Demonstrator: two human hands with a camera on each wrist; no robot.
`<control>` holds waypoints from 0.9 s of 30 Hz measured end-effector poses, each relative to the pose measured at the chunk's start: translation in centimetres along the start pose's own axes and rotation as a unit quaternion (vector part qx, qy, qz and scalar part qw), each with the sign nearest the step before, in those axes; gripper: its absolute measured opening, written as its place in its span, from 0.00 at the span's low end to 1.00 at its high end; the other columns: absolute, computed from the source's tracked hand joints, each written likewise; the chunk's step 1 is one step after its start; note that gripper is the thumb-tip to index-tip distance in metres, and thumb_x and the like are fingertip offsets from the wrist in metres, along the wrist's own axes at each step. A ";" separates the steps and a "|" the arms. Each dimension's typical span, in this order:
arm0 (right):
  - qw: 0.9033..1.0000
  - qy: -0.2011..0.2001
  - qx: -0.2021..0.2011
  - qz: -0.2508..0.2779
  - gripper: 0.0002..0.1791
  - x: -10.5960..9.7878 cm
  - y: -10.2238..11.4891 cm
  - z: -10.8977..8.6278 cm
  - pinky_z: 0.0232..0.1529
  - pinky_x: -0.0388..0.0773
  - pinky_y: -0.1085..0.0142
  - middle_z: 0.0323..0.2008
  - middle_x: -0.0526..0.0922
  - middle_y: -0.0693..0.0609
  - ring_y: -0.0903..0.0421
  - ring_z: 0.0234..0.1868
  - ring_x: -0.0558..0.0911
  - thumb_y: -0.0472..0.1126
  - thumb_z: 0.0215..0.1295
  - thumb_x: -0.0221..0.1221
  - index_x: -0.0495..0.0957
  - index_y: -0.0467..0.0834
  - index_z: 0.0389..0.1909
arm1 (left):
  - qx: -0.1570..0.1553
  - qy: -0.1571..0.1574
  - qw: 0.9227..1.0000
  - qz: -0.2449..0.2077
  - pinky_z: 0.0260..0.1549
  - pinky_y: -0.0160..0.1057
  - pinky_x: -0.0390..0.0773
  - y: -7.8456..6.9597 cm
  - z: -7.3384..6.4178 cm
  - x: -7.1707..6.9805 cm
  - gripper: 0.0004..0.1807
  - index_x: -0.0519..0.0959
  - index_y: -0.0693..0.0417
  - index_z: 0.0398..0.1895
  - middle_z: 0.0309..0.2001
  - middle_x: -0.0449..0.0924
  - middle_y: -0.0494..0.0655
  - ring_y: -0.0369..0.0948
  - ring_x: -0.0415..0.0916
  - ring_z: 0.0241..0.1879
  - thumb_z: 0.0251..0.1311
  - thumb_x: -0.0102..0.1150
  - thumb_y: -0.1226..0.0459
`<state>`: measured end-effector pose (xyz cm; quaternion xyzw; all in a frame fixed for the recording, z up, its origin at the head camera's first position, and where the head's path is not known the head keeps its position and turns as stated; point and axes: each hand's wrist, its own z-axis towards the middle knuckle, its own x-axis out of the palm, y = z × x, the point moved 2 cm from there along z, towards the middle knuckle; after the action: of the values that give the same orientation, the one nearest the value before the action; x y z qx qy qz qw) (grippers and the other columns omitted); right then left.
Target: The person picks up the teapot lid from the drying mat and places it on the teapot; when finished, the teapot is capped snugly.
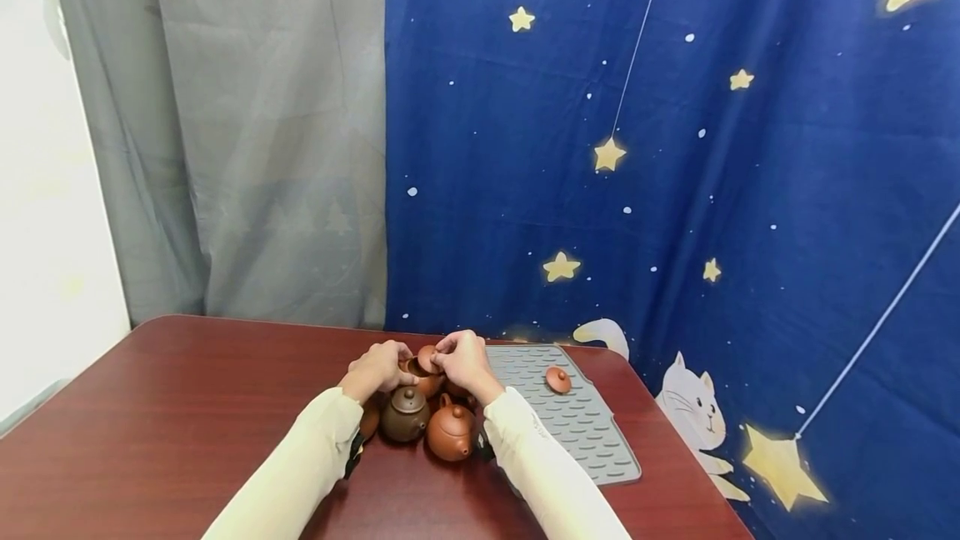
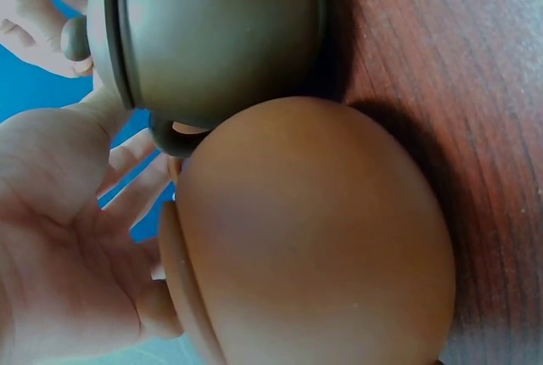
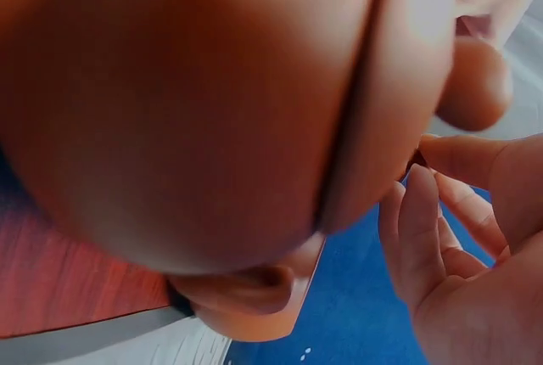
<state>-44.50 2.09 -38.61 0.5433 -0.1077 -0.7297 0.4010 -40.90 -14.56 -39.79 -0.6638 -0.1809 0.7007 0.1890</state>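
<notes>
Toward the back of the group, a reddish-brown clay teapot [image 1: 429, 386] has its lid [image 1: 429, 358] tilted up off the opening. My right hand [image 1: 463, 361] pinches that lid between thumb and fingers. Around the left side of the same teapot curls my left hand [image 1: 381, 368], thumb near the rim. Closer to me stand a dark brown teapot [image 1: 403, 417] and a reddish teapot [image 1: 450, 433], both lidded. In the left wrist view, an orange-brown teapot [image 2: 314, 238] fills the foreground; in the right wrist view, a lidded teapot [image 3: 170, 127] hides much of the work.
A grey ridged mat [image 1: 592, 432] lies on the right of the dark red table [image 1: 187, 423], with a loose reddish lid [image 1: 558, 380] on it. Another teapot [image 1: 369, 422] is partly hidden by my left wrist. Curtains hang behind the table.
</notes>
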 end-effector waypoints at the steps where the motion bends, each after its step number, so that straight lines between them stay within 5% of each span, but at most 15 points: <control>1: 1.000 0.002 0.000 -0.001 0.02 0.1 0.1 0.1 0.31 0.76 0.69 0.20 0.82 0.60 0.65 0.25 0.78 0.35 0.54 0.72 0.88 0.44 0.27 | 0.001 0.001 1.000 -0.001 0.38 0.56 0.75 0.0 0.0 0.0 0.24 0.82 0.49 0.52 0.44 0.83 0.50 0.48 0.78 0.41 0.52 0.75 0.54; 8: 1.000 0.000 0.001 -0.010 0.03 0.4 0.4 0.7 0.32 0.75 0.71 0.23 0.82 0.60 0.65 0.28 0.78 0.38 0.54 0.73 0.87 0.46 0.27 | 0.004 0.000 1.000 -0.003 0.36 0.53 0.75 -0.1 0.1 -0.1 0.25 0.82 0.50 0.54 0.38 0.82 0.45 0.45 0.77 0.35 0.52 0.74 0.54; 27: 1.000 0.020 -0.016 -0.009 0.03 1.2 -0.1 0.3 0.32 0.75 0.71 0.23 0.84 0.62 0.66 0.29 0.79 0.38 0.53 0.73 0.88 0.46 0.29 | -0.020 0.006 1.000 0.017 0.39 0.56 0.74 -0.1 0.4 0.2 0.25 0.81 0.49 0.54 0.44 0.81 0.53 0.49 0.77 0.40 0.52 0.74 0.53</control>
<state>-44.94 1.24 -39.36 0.5525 -0.0829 -0.7236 0.4053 -41.32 -14.37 -39.86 -0.6746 -0.1820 0.6961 0.1649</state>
